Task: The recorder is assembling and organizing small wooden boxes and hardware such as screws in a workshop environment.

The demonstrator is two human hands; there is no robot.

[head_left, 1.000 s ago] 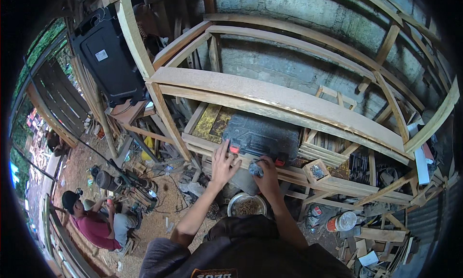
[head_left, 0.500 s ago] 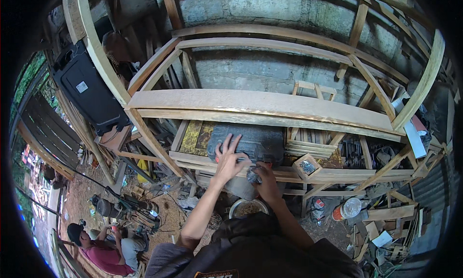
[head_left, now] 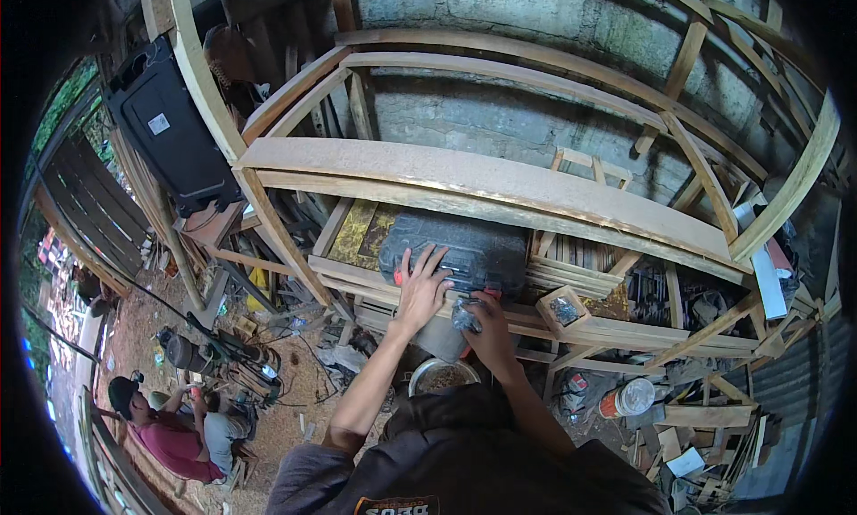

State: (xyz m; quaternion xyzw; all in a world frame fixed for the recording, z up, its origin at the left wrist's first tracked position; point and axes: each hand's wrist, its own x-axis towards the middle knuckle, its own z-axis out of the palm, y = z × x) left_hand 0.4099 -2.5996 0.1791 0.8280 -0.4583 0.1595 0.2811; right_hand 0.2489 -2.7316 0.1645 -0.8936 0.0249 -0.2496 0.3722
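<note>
A black hard plastic case (head_left: 482, 245) with red latches lies on the lower shelf of a wooden frame, partly hidden under the plank above it. My left hand (head_left: 423, 290) rests on the case's near left part, fingers spread, holding nothing. Just right of it, my right hand (head_left: 491, 332) is closed around a small crumpled plastic bag (head_left: 464, 315), clear to greyish, at the case's near edge. What the bag contains is too small to tell. A greyish surface (head_left: 439, 338) shows just below the hands.
A wide plank (head_left: 482, 178) crosses above the case. To its right, a small wooden box (head_left: 562, 310) contains metal bits. Below stand a round container (head_left: 437, 378) and a bucket (head_left: 628, 398) near scrap wood (head_left: 705, 416). A person in a pink shirt (head_left: 183, 439) sits lower left.
My left hand's fingers have come down flatter on the case, and its thumb has drawn in. My right hand still grips the plastic bag. The whole view has shifted slightly.
</note>
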